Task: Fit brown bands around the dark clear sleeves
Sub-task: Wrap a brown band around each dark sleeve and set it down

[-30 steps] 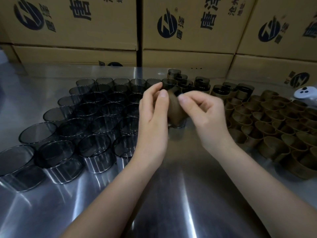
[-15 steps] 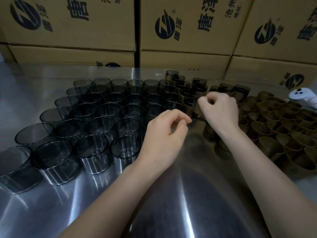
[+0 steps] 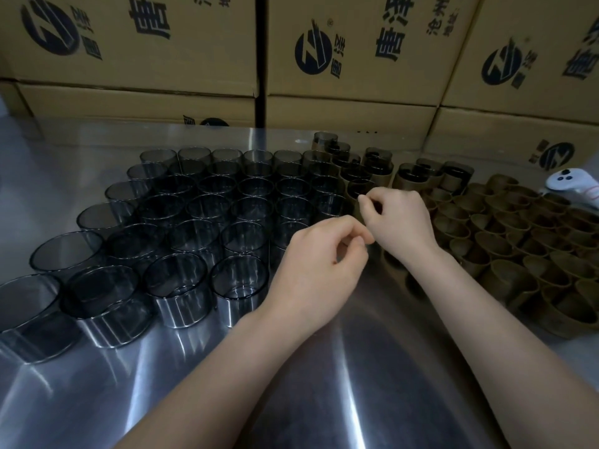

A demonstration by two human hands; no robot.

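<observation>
Mid-frame, the right hand [image 3: 400, 222] curls at the banded sleeves [image 3: 363, 176], its hold hidden, while the left hand [image 3: 319, 270] hovers loosely pinched, apparently empty, likely between pieces.

Dim overall; bright streaks of glare run down the steel table [image 3: 324, 384] at lower centre, the frame edges bow with wide-angle distortion, detail slightly soft

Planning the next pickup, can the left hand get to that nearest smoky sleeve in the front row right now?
Probably yes: the left hand looks empty, and the nearest dark sleeve stands just beside it at the front edge, nothing between them.
</observation>
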